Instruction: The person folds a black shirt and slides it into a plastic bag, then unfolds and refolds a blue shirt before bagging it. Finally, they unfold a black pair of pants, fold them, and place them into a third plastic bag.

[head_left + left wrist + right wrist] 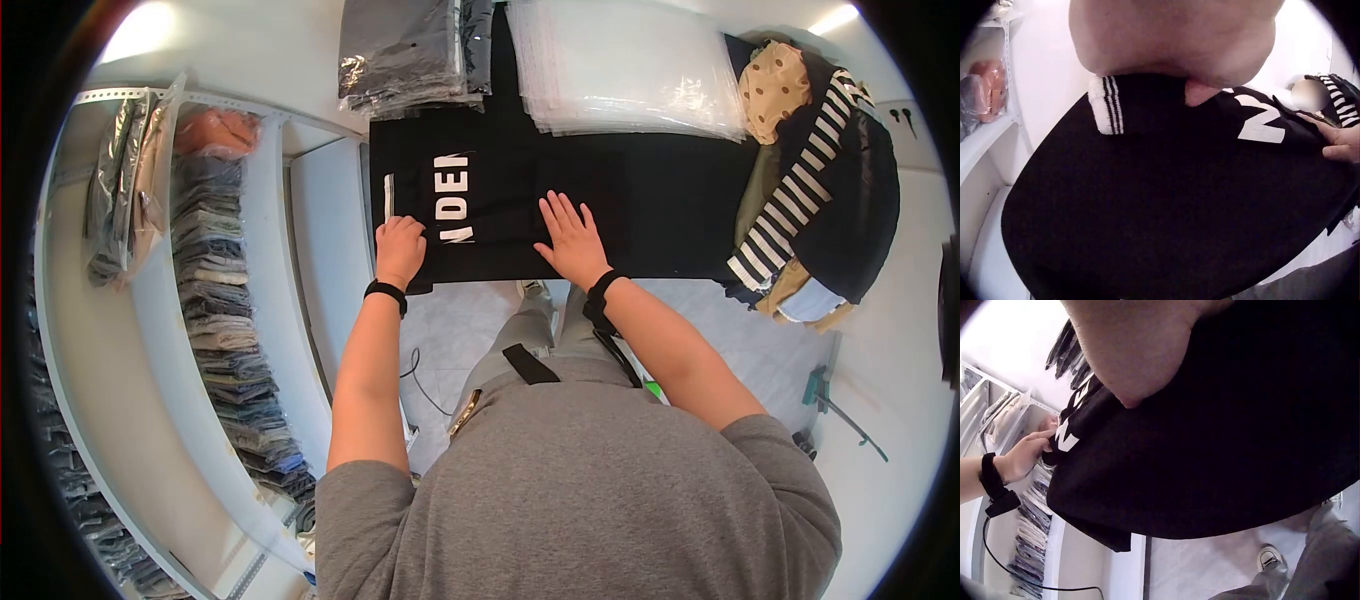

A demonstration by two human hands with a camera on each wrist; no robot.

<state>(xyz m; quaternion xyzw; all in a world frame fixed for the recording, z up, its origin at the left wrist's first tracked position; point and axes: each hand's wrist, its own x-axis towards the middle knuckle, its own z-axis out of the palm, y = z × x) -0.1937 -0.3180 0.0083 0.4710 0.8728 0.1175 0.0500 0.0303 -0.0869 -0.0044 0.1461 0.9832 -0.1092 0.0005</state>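
A black garment (500,215) with large white block letters lies spread before me, and a white band with dark stripes (1107,106) shows at its left end. My left hand (400,250) pinches the cloth beside this band, left of the letters; the hand's back hides most of its fingers. Farther right, my right hand (575,240) rests flat on the black cloth, fingers straight and thumb out to the left. In the right wrist view, the left hand (1022,456) is at the garment's edge by a white letter.
Clear plastic bags (630,70) and dark bagged clothes (405,55) lie along the back. A clothing heap with a striped piece (795,195) stands at right. Shelves at left hold packed garments (215,280). A cable (1047,589) hangs below the left wrist.
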